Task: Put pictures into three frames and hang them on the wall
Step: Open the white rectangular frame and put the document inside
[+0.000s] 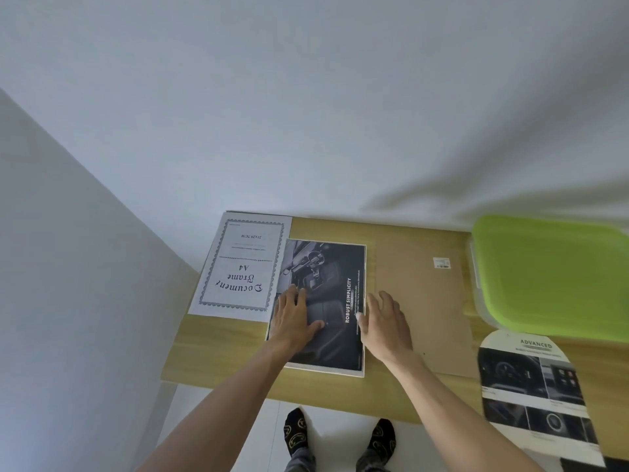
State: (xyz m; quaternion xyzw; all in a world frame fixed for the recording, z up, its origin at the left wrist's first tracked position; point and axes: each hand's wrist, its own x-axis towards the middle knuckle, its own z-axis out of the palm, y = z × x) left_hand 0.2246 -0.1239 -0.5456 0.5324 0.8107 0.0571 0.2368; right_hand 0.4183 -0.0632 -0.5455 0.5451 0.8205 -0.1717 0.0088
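Note:
A dark car-interior picture (326, 267) reading "ROBUST SIMPLICITY" lies inside a white frame (363, 369) on the wooden table (218, 345). My left hand (294, 316) presses flat on the picture's left half, fingers apart. My right hand (386, 318) rests flat at the frame's right edge, its thumb touching the picture's border. A brown backing board (425, 301) lies to the right of the frame. A white "Document Frame A4" insert sheet (243, 267) lies to the left, partly under the picture.
A green-lidded plastic box (551, 277) stands at the table's right. Another printed picture (534, 390) marked "ADVANCED" lies at the front right, overhanging the edge. White walls rise behind and to the left. My socked feet (296, 430) stand on the white floor below.

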